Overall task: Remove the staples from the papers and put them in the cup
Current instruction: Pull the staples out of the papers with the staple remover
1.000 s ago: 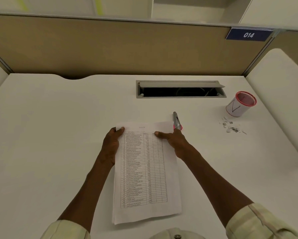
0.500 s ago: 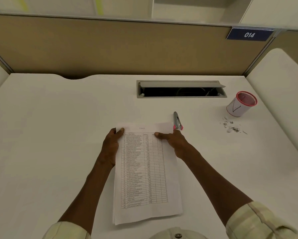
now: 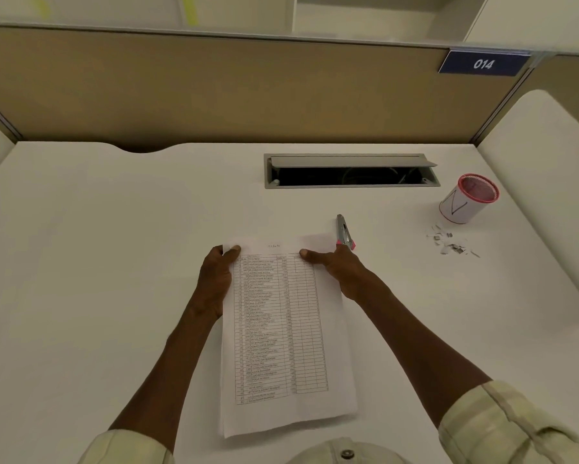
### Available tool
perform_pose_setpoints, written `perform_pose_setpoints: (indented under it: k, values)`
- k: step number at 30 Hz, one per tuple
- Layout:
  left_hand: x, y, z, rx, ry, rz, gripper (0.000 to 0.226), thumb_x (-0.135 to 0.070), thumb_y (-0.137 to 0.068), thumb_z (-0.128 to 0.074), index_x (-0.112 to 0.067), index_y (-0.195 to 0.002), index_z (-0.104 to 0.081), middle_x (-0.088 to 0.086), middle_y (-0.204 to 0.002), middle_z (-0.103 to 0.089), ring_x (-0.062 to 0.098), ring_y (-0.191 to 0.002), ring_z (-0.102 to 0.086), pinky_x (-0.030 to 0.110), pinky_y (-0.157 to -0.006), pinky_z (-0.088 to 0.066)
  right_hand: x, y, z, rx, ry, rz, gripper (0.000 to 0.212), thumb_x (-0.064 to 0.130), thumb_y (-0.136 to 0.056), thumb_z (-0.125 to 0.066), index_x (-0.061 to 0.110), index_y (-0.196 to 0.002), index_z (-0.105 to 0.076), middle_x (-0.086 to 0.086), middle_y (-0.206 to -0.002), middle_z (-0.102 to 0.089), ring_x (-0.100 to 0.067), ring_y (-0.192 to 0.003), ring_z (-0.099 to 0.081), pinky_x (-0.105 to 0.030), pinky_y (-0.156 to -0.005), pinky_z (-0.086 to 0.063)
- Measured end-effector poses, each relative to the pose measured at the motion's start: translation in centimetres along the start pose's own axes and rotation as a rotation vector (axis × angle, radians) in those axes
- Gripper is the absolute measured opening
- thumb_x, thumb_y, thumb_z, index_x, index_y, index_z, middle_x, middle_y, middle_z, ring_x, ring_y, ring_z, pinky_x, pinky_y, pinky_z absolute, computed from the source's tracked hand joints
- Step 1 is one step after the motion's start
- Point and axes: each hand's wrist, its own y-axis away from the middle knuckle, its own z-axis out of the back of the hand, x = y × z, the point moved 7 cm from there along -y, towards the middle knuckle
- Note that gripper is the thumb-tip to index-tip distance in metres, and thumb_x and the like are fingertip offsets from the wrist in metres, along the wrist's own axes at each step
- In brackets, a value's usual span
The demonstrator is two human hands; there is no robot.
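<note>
Papers lie flat mid-tabletop, left hand pinching the far-left corner, right hand pressing flat on the far-right edge; pulled staples and scraps sit loose near the cup, staple remover idle, so binning remains.

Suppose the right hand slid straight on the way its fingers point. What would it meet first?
The right hand points left across the papers, so probably the left hand at the opposite edge.

Table print on the papers unreadable; scraps beside the cup too small to identify
</note>
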Motion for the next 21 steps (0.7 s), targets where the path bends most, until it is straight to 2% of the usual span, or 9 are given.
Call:
perform_pose_setpoints:
  k: [4,8,10,12,14,16,21]
  values:
    - [0.2,0.0,0.2,0.007,-0.011,0.004,0.015,-0.024,-0.098,-0.052,-0.01,-0.101,-0.059,0.008,-0.091,-0.067,0.025,-0.083,-0.065,0.036,-0.072,-0.054,-0.3,-0.1,0.0,-0.006,-0.01,-0.031,0.069,0.046,-0.05,-0.091,0.017,-0.109,-0.07,-0.004,-0.106,-0.075,-0.028,-0.103,-0.069,-0.051,-0.097,-0.051]
    - [0.4,0.2,0.3,0.011,-0.035,-0.003,0.014,-0.025,-0.098,-0.053,-0.013,-0.103,-0.058,0.009,-0.096,-0.067,0.025,-0.085,-0.065,0.04,-0.076,-0.055,-0.6,-0.2,0.1,-0.003,-0.008,-0.032,0.072,0.048,-0.047,-0.092,0.016,-0.109,-0.07,-0.005,-0.105,-0.075,-0.029,-0.103,-0.069,-0.051,-0.097,-0.051]
    - [0.5,0.3,0.5,-0.006,-0.071,-0.015,0.018,-0.025,-0.098,-0.054,-0.011,-0.109,-0.054,0.007,-0.099,-0.065,0.022,-0.087,-0.064,0.035,-0.073,-0.056,-0.3,0.0,0.1,0.013,-0.005,-0.019,0.062,0.04,-0.056,-0.091,0.015,-0.108,-0.069,-0.006,-0.106,-0.075,-0.028,-0.103,-0.069,-0.049,-0.095,-0.053]
    - [0.4,0.4,0.5,-0.016,-0.102,-0.036,0.021,-0.023,-0.098,-0.053,-0.009,-0.113,-0.051,0.003,-0.098,-0.063,0.015,-0.083,-0.063,0.023,-0.062,-0.052,0.2,0.2,0.0,0.039,0.005,0.026,0.039,0.026,-0.07,-0.086,0.016,-0.103,-0.068,-0.006,-0.104,-0.074,-0.027,-0.1,-0.069,-0.045,-0.09,-0.055]
    - [0.4,0.4,0.5,-0.033,-0.147,-0.056,0.02,-0.022,-0.099,-0.052,-0.008,-0.114,-0.049,-0.001,-0.096,-0.061,0.011,-0.082,-0.061,0.018,-0.059,-0.048,0.7,0.4,0.0,0.053,0.005,0.066,0.023,0.017,-0.077,-0.08,0.02,-0.095,-0.066,-0.002,-0.097,-0.073,-0.021,-0.092,-0.07,-0.037,-0.082,-0.057]
    - [0.4,0.2,0.6,-0.049,-0.195,-0.069,0.02,-0.022,-0.1,-0.051,-0.008,-0.113,-0.048,-0.002,-0.097,-0.058,0.01,-0.083,-0.058,0.02,-0.063,-0.046,1.0,0.4,-0.1,0.057,0.008,0.082,0.02,0.015,-0.078,-0.079,0.021,-0.092,-0.066,0.0,-0.093,-0.073,-0.018,-0.087,-0.07,-0.035,-0.077,-0.057]
    - [0.9,0.1,0.6,-0.031,-0.24,-0.063,0.017,-0.023,-0.1,-0.05,-0.011,-0.11,-0.045,-0.001,-0.098,-0.056,0.015,-0.087,-0.056,0.026,-0.068,-0.047,0.7,0.3,0.0,0.055,0.031,0.071,0.024,0.016,-0.077,-0.08,0.019,-0.097,-0.066,-0.004,-0.098,-0.073,-0.022,-0.091,-0.069,-0.035,-0.076,-0.057]
